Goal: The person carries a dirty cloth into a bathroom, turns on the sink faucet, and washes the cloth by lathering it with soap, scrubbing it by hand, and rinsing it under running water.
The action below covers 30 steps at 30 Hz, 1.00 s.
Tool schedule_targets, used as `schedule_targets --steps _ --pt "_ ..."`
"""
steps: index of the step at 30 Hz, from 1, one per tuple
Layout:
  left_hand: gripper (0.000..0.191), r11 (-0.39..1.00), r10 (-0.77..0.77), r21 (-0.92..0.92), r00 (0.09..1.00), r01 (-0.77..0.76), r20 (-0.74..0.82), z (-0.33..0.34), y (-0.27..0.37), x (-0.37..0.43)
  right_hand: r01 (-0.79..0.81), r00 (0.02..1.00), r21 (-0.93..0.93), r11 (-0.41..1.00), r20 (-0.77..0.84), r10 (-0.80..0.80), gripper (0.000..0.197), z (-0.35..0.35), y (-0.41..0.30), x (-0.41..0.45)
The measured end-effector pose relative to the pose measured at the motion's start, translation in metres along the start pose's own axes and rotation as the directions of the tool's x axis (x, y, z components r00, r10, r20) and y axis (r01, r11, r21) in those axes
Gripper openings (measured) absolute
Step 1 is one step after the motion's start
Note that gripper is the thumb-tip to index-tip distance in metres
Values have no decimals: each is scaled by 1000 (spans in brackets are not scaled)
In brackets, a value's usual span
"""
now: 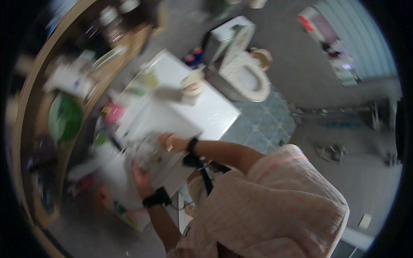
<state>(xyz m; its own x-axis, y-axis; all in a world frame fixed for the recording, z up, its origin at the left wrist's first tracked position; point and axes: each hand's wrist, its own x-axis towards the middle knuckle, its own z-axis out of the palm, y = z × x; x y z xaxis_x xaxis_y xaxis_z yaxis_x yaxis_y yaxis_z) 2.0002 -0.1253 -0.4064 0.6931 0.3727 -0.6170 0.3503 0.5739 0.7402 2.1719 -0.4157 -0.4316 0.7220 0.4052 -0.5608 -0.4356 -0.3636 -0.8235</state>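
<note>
The picture is blurred and tilted. Over a white washbasin [161, 117], my right hand [166, 142] reaches in from the right, with a black band on its wrist. Opposite it, lower in the view, my left hand [141, 177] has its palm turned upward beside the basin and also wears a black band. Between both hands lies a greyish, partly see-through blurred mass [147, 153], possibly wet; whether either hand grips it is unclear. A pale cup-like container [192, 84] stands on the white counter [222, 117].
A mirror cabinet [64, 129] with bottles and a green round item is at left. A pink item [113, 112] sits behind the basin. Beyond the counter stands a toilet [246, 77] with raised lid. A shelf [332, 48] of products hangs upper right; a shower fixture [335, 152] is at right.
</note>
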Motion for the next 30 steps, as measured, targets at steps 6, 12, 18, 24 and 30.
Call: schedule_targets --steps 6,12,18,24,30 --pt "41 847 -102 -490 967 208 234 -13 34 66 -4 999 -56 998 -44 1 40 22 21 99" --pt "58 666 -231 -638 920 387 317 -30 57 50 -213 974 443 871 30 223 55 122 16 78" --pt "57 655 -235 -606 884 451 404 0 82 60 -226 956 595 771 -19 294 68 122 -9 108" --pt "59 485 -216 -721 867 495 449 -28 91 63 -330 935 842 426 355 23 61 149 -45 77" --pt "63 672 -313 -510 830 537 461 -39 95 59 -83 994 784 615 19 110 54 119 -86 25"
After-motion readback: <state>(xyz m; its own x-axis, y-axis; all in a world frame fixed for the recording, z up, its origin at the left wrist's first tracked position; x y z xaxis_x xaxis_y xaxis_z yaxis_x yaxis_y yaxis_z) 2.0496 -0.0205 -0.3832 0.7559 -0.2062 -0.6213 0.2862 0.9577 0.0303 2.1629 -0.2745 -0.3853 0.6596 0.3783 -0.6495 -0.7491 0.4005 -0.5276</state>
